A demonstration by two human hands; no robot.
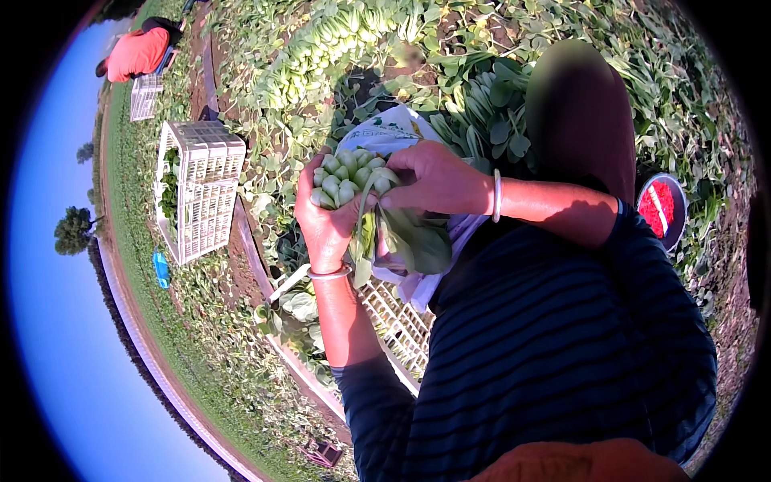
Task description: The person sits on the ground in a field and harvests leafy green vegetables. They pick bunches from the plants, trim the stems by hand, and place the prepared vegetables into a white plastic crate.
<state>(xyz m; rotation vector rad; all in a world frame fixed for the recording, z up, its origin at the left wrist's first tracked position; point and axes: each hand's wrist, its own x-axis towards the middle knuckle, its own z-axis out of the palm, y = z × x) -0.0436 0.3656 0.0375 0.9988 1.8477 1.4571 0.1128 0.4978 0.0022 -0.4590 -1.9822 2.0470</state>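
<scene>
A tight bunch of bok choy (346, 178) rests in my left hand (325, 226), its pale stem bases turned up towards me. The fingers and thumb wrap around the bunch's side. Against its right side, my right hand (430, 181) pinches a green stem with a leaf (361, 241), which bends over the bunch and hangs below. Broad dark leaves (415, 241) droop beneath both hands. Under them a white plastic bag with printing (388, 129) lies across my lap. Each wrist wears a light-coloured bangle.
A white slatted crate (400, 325) stands below my left forearm; another crate (211, 193) holds greens. Cut bok choy (328, 51) lies in rows ahead, with more (476, 108) by my knee. A bowl of red material (659, 208) sits right. A person in red (138, 54) works far left.
</scene>
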